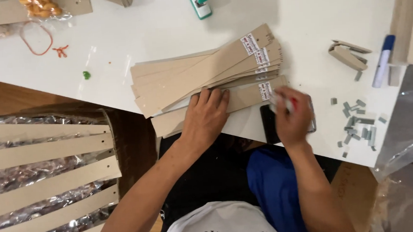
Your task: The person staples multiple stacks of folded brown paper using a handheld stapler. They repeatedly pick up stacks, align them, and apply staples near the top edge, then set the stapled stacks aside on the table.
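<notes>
From the head camera, my left hand [207,115] lies flat, fingers spread, pressing the nearest cardboard strip [244,100] against the white table [162,23]. That strip sits at the near edge, just in front of the fanned stack of strips [203,71]. My right hand [291,115] is closed around a small blurred thing at the strip's labelled right end; I cannot tell what it is. Beneath it lies a dark phone [269,122]. I judge the strip, overhanging the edge, could tip off if my palm lifts. The loose staples [359,121] to the right could scatter if my wrist brushes them.
</notes>
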